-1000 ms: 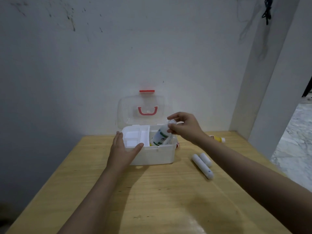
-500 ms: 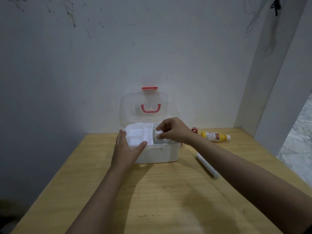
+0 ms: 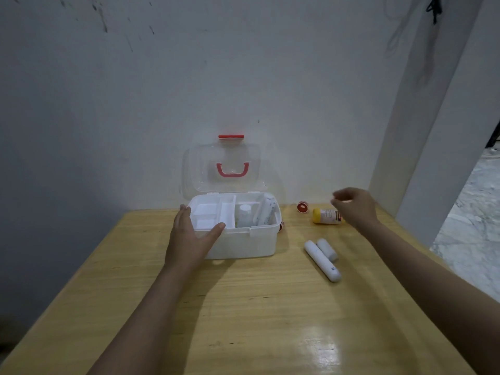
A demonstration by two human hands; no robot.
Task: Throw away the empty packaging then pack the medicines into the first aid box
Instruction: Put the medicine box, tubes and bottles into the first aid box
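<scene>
The white first aid box (image 3: 243, 243) stands open on the wooden table, its clear lid (image 3: 224, 166) with a red handle leaning back against the wall. A white bottle (image 3: 244, 215) stands upright inside, beside a white roll (image 3: 266, 212). My left hand (image 3: 192, 234) grips the box's front left corner. My right hand (image 3: 354, 205) hovers empty, fingers loosely apart, just above a yellow bottle (image 3: 324, 216) lying on its side. A small red roll (image 3: 301, 206) lies behind it. Two white tubes (image 3: 323, 257) lie right of the box.
The wooden table (image 3: 257, 307) abuts the white wall at the back. A pillar (image 3: 433, 131) stands at the right, with a doorway and stone floor (image 3: 470, 226) beyond. A small red item (image 3: 281, 226) peeks out at the box's right side.
My right hand has let go of the white bottle inside the box and moved right, over the yellow bottle. My left hand stays on the box.
</scene>
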